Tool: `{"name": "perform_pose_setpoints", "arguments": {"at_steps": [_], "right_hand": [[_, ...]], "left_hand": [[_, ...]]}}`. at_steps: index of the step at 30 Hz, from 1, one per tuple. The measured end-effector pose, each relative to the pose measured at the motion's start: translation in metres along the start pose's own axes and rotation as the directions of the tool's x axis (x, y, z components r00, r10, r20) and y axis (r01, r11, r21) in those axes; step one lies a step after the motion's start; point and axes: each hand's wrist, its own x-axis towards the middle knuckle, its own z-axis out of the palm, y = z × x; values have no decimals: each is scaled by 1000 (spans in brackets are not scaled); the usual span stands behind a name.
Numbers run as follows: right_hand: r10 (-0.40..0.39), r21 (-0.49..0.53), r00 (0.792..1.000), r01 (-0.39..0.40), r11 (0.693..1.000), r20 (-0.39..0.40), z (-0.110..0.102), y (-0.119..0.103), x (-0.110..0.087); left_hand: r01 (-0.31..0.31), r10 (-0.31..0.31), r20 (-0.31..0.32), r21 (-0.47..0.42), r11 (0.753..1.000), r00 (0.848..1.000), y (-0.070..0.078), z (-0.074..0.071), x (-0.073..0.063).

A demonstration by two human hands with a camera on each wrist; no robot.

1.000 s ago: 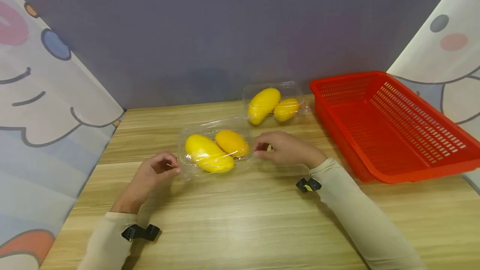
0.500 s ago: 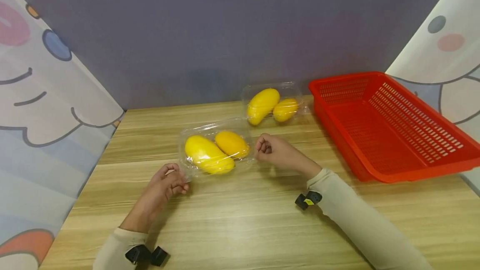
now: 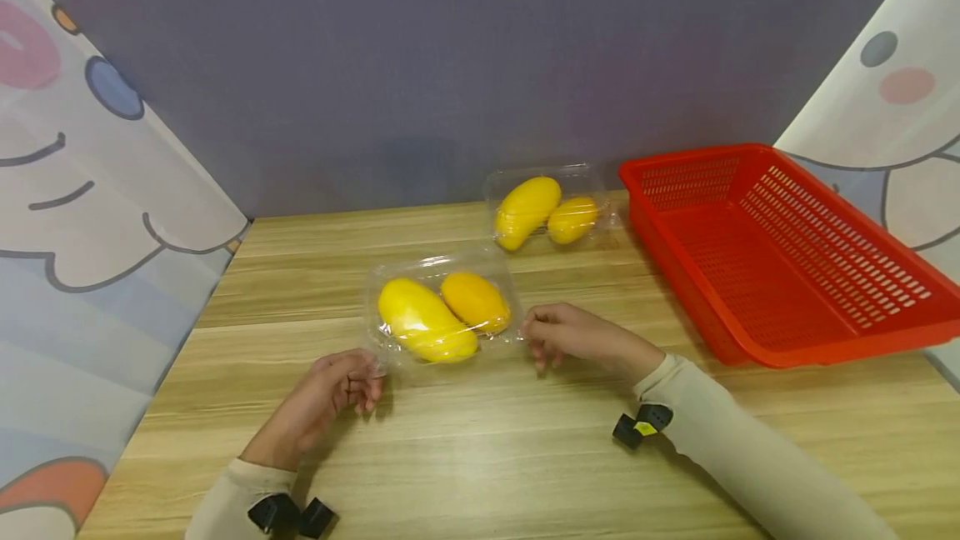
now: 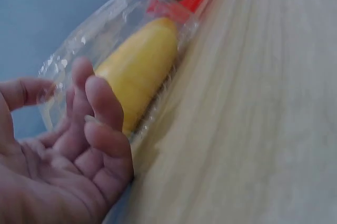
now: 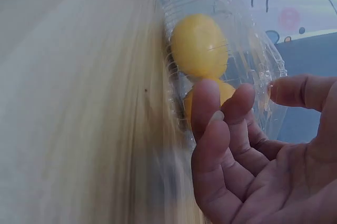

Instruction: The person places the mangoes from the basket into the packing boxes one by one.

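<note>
A clear plastic clamshell container [image 3: 442, 261] lies near the middle of the table. Inside it are a long yellow mango [image 3: 423, 319] and a shorter orange-yellow mango [image 3: 476, 302]. My left hand [image 3: 333, 394] pinches its near left corner; in the left wrist view the thumb [image 4: 29, 91] lies against the plastic, the other fingers curled in front. At the right end, my right hand [image 3: 588, 340] pinches the container's edge. The right wrist view has its thumb [image 5: 300, 91] touching the plastic, with the fingertips partly hiding one mango.
Behind, against the grey-blue wall [image 3: 435, 65], stands a second clear container [image 3: 577, 177] with two yellow mangoes. A red perforated basket [image 3: 693, 286] sits at the right. Cartoon-printed sheets [image 3: 97, 190] flank the wooden table [image 3: 480, 457].
The near container has shifted slightly toward me and to the right, both hands at its ends. My left hand has turned and moved nearer; my right hand has come nearer too.
</note>
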Motion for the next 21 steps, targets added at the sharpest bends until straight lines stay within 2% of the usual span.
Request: {"name": "perform_pose_setpoints", "arguments": {"at_steps": [4,8,11,14,21], "right_hand": [[0,14,1000,0,1000,25,0,1,-8],[17,40,999,-19,999,43,4,1,-9],[28,66,998,-31,997,58,8,3,-8],[32,88,998,-37,995,60,10,5,-7],[42,76,998,-45,996,40,8,7,-12]], "left_hand": [[-41,46,128,-46,998,991,-5,-2,4],[-96,117,242,-98,991,963,-12,-8,5],[-126,156,288,-122,985,945,-15,-13,4],[-129,165,297,-137,982,941,-15,-16,5],[-139,166,224,-133,981,960,-15,-7,12]]}}
